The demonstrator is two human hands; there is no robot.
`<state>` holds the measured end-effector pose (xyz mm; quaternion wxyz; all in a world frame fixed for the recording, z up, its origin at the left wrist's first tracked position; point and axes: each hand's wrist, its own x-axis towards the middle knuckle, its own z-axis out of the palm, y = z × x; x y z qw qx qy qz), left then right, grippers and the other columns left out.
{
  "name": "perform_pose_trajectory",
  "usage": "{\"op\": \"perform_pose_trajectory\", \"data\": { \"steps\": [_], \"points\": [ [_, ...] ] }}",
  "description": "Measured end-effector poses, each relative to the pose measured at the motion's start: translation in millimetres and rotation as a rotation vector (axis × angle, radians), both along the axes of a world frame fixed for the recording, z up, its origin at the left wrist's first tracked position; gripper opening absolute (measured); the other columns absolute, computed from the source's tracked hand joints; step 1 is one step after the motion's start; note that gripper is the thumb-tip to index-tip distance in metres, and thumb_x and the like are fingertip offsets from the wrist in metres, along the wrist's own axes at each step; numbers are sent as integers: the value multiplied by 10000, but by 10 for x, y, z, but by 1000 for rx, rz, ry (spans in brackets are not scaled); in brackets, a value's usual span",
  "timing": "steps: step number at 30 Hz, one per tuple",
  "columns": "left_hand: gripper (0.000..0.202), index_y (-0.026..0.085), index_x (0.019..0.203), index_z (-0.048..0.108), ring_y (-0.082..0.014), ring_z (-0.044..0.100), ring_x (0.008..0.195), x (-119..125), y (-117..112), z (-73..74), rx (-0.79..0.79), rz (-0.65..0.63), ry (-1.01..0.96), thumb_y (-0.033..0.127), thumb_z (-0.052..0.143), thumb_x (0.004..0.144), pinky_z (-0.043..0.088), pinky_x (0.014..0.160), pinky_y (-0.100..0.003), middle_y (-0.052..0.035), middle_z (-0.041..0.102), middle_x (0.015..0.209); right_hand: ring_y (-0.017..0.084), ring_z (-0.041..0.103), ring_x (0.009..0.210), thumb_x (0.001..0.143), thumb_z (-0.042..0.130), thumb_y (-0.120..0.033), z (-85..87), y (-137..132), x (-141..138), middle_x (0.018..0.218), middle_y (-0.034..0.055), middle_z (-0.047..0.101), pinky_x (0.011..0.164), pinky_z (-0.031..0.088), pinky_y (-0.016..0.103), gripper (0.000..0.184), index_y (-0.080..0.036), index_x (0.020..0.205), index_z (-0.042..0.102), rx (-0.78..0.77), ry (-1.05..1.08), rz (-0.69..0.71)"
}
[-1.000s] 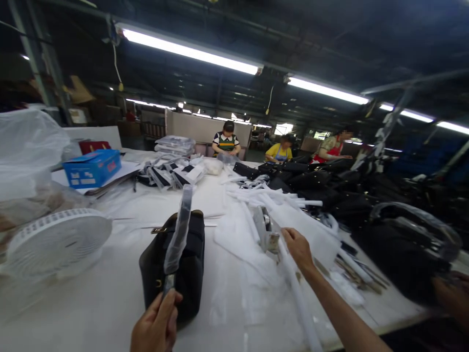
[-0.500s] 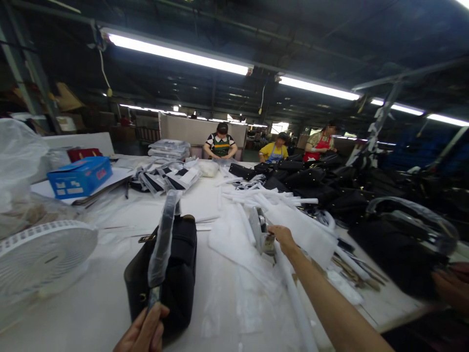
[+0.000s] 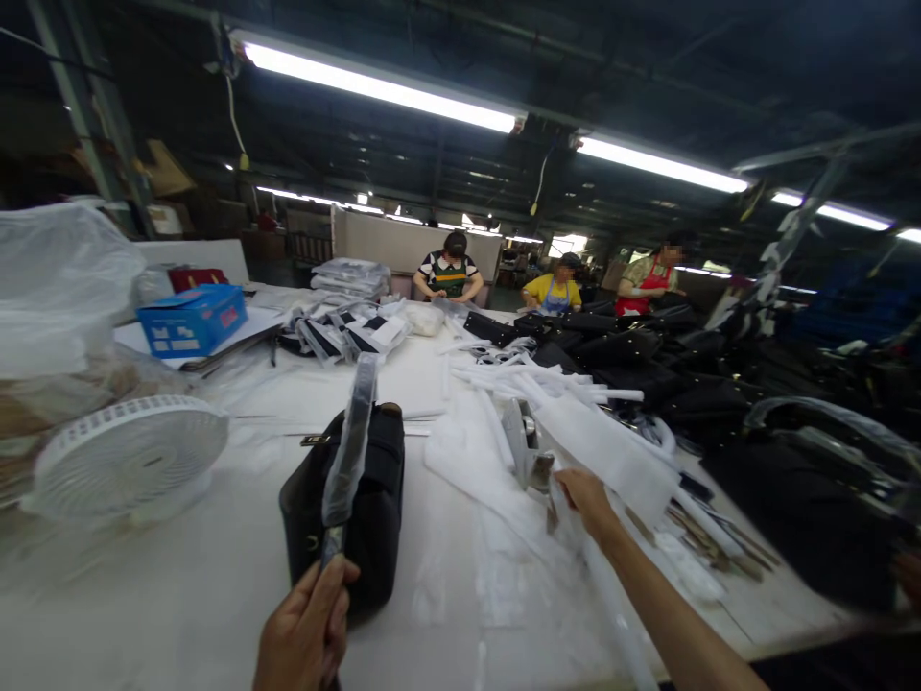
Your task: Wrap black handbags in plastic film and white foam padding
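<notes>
A black handbag (image 3: 366, 509) stands on the white table (image 3: 179, 585) right in front of me. Its strap (image 3: 350, 451), wrapped in clear plastic, rises from it. My left hand (image 3: 306, 633) pinches the strap's lower end at the near edge. My right hand (image 3: 586, 494) reaches out to the middle of the table, its fingers closed at a tape dispenser (image 3: 525, 446) among white foam strips (image 3: 547, 384). What the fingers hold is hidden.
A white fan (image 3: 129, 456) lies at the left, with a blue box (image 3: 193, 319) and plastic bags behind it. Black handbags (image 3: 691, 384) are piled along the right side. Three people sit working at the table's far end.
The view swung left and back. My right hand has drawn slightly nearer from the tape dispenser. My left hand keeps its pinch on the strap.
</notes>
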<state>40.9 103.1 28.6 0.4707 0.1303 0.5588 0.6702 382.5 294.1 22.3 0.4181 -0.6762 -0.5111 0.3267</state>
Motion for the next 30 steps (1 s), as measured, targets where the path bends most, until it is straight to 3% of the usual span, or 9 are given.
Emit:
{"op": "perform_pose_trajectory", "data": {
  "steps": [3, 6, 9, 11, 14, 19, 23, 26, 30],
  "points": [
    [625, 155, 699, 583, -3, 213, 300, 71, -53, 82, 35, -38, 40, 710, 779, 489, 142, 299, -124, 119, 331, 414, 93, 376, 449, 809, 605, -383, 228, -229, -320, 474, -55, 419, 461, 314, 242, 355, -188, 544, 473, -13, 76, 178],
    [594, 165, 672, 560, -10, 196, 318, 98, -64, 110, 47, -67, 64, 719, 732, 546, 133, 313, -137, 116, 318, 413, 106, 433, 540, 767, 650, -426, 520, -627, -936, 560, -43, 500, 546, 356, 243, 266, -179, 699, 582, -23, 222, 515],
    [560, 174, 681, 543, -25, 198, 340, 89, -75, 92, 64, -77, 103, 710, 693, 615, 133, 332, -152, 114, 309, 423, 110, 441, 551, 771, 669, -440, 796, -1089, -1617, 564, -31, 509, 563, 361, 251, 281, -172, 720, 602, -73, 333, 823],
    [537, 183, 680, 515, -34, 206, 363, 78, -95, 74, 88, -84, 142, 695, 674, 665, 144, 351, -162, 111, 303, 438, 109, 444, 532, 746, 681, -434, 883, -1304, -1998, 554, -31, 510, 542, 357, 251, 278, -173, 696, 597, -124, 347, 923],
    [516, 187, 656, 488, -49, 221, 408, 59, -130, 68, 124, -92, 210, 673, 650, 720, 167, 384, -181, 99, 305, 467, 104, 442, 494, 713, 679, -418, 830, -1380, -2371, 529, -34, 508, 494, 328, 244, 267, -177, 658, 578, -162, 308, 923],
    [437, 173, 670, 565, -78, 278, 472, 17, -164, 95, 117, -80, 347, 589, 627, 790, 214, 423, -205, 69, 364, 519, 98, 426, 452, 708, 680, -371, 611, -1189, -2549, 469, -34, 498, 453, 296, 241, 271, -185, 571, 537, -131, 156, 799],
    [392, 167, 701, 598, -80, 315, 479, -3, -159, 59, 143, -99, 389, 539, 603, 824, 241, 433, -195, 63, 386, 518, 94, 418, 422, 683, 714, -391, 595, -1100, -2537, 433, -42, 485, 434, 289, 237, 284, -184, 568, 556, -189, 147, 795],
    [443, 173, 716, 568, -52, 232, 374, -6, -144, 26, 189, -195, 152, 608, 600, 796, 167, 363, -184, 88, 350, 445, 94, 429, 423, 661, 744, -458, 639, -1055, -2485, 435, -37, 505, 437, 296, 233, 352, -181, 568, 549, -238, 176, 845],
    [481, 175, 712, 547, -18, 135, 296, -31, -147, 64, 210, -231, -236, 643, 656, 722, 94, 298, -166, 113, 334, 396, 108, 508, 511, 663, 758, -450, 696, -1002, -2395, 549, -3, 602, 511, 375, 238, 329, -147, 666, 630, -324, 240, 1034]
  ]
}}
